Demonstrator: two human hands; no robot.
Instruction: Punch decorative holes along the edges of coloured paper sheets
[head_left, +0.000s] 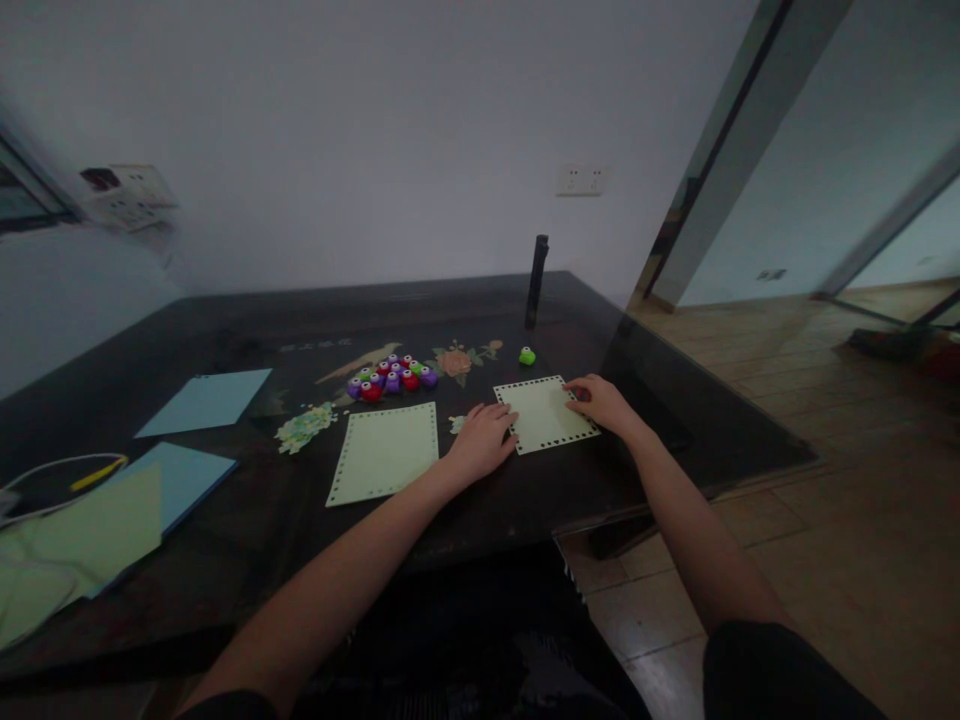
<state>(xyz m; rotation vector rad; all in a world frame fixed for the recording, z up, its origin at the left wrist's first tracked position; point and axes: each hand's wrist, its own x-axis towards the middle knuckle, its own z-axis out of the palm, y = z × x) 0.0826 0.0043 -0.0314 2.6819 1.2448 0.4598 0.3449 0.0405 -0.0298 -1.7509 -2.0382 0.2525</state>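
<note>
A pale yellow-green sheet of paper (544, 413) with small holes along its edges lies on the dark table in front of me. My left hand (486, 440) rests on its left edge, fingers stretched out. On the right edge, my right hand (604, 404) touches the sheet with thumb and index fingertip apart; a small dark reddish patch shows between them, too dim to make out. Left of my left hand lies a second punched sheet (390, 450). Beyond the sheet in my hands stands a small green toy with eyes (527, 356).
Several red, purple and green toys with eyes (391, 377) cluster behind the second sheet. A black upright cylinder (536, 282) stands near the wall. Blue sheets (202, 402), more yellow-green paper (97, 520) and a yellow stick-like item (99, 473) lie at left. The table's right edge (720, 365) borders the floor.
</note>
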